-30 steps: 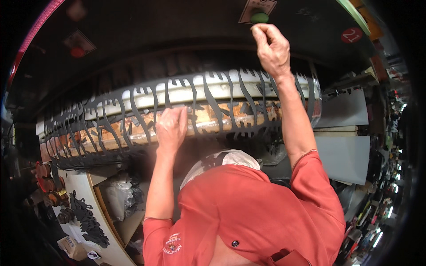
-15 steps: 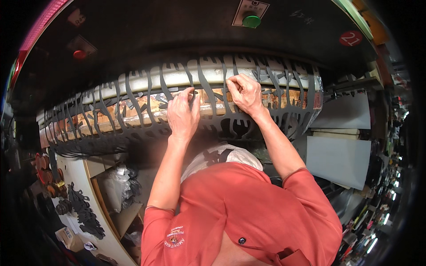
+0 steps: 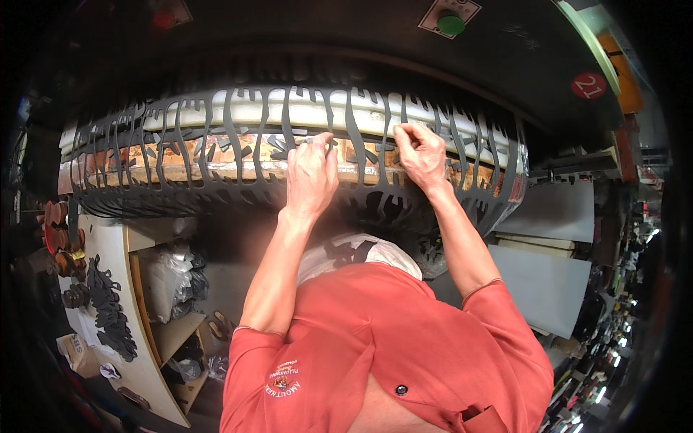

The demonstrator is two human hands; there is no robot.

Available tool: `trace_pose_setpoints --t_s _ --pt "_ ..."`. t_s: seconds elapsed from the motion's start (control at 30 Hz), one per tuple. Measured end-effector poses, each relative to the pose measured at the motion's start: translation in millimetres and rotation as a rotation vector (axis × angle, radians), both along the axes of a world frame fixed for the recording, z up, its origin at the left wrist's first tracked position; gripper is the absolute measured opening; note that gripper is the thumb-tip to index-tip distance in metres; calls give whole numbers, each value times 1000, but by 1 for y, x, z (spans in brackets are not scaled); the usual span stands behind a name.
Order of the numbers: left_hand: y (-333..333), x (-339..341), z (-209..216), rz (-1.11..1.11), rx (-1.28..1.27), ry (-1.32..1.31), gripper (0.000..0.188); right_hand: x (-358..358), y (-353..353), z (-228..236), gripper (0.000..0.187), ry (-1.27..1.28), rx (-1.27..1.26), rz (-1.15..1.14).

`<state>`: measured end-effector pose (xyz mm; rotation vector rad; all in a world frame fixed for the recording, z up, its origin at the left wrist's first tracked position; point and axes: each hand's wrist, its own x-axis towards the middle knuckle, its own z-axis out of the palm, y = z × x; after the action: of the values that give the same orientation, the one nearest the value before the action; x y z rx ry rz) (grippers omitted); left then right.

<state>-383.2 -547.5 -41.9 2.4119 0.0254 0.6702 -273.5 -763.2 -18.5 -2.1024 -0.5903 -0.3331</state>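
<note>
A dark grey die-cut sheet (image 3: pixel 355 137), full of long openings with thin strips between them, drapes over a bench in front of me. My left hand (image 3: pixel 312 177) is closed at one of its strips, with the thumb and index finger bent together at the top. To the right, my right hand (image 3: pixel 424 155) pinches another strip, thumb against index finger. Both hands are at about the same height, with a few strips between them. Fingertips partly hide the gripped spots. Small dark offcuts (image 3: pixel 223 142) are scattered behind the strips on a brown, worn board.
A black machine panel with a green button (image 3: pixel 451 24) overhangs the bench's far side. Pale flat sheets (image 3: pixel 541 285) are stacked at the right. On the left, a wooden shelf unit (image 3: pixel 115 270) holds plastic bags, and dark cut pieces (image 3: pixel 114 310) lie on its top.
The view has tilted, so the panel and bench sit differently in the picture. Both hands stay at nearly the same strips, with only slight finger movement.
</note>
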Motion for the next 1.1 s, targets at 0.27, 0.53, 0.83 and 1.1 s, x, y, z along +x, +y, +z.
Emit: trace_pose_setpoints --t_s 0.27,0.53,0.83,1.1 --pt "6 2 22 -115 -33 187 34 101 40 43 14 64 12 22" --pt "77 84 66 -172 -134 280 17 224 135 47 93 97 -679 121" --pt "100 179 17 -47 178 45 41 223 137 56 80 162 -439 72" --pt "101 180 18 -50 165 6 40 148 60 67 74 32 111 58"
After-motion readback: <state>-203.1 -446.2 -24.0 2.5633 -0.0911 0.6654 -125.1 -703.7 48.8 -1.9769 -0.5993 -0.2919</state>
